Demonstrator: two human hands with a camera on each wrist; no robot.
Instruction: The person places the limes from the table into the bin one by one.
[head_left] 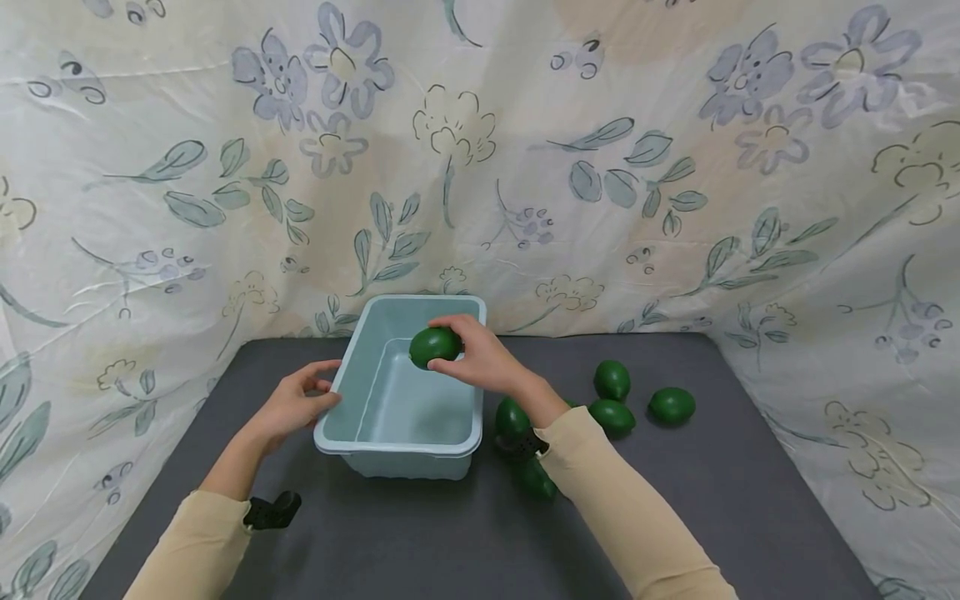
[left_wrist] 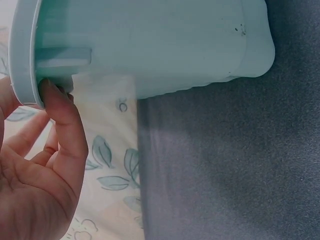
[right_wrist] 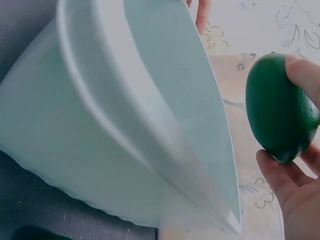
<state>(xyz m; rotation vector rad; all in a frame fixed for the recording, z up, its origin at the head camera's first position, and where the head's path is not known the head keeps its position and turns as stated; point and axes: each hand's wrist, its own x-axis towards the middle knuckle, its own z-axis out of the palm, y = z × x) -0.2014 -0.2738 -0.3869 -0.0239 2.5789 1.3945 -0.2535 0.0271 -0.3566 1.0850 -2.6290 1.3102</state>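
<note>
No writing readable anywhere. Your right hand (head_left: 483, 358) curls its fingers round a dark green oval fruit (head_left: 435, 346), holding it over the far part of the pale blue plastic tub (head_left: 397, 450), which shows nothing inside. Your left hand (head_left: 296, 404) rests loose fingers and thumb on the tub's left rim. More green fruits (head_left: 672, 405) lie right of the tub on the grey tabletop (head_left: 750, 500), your right forearm across some. Floral cloth (head_left: 225, 167) behind.

Both forearms in beige sleeves reach forward. The left hand (head_left: 296, 402) sits low and out to the side, thumb (left_wrist: 65, 127) straight, fingers loosely extended. The right hand (head_left: 480, 354) is raised higher, palm down, fingers curled in a grasp.
</note>
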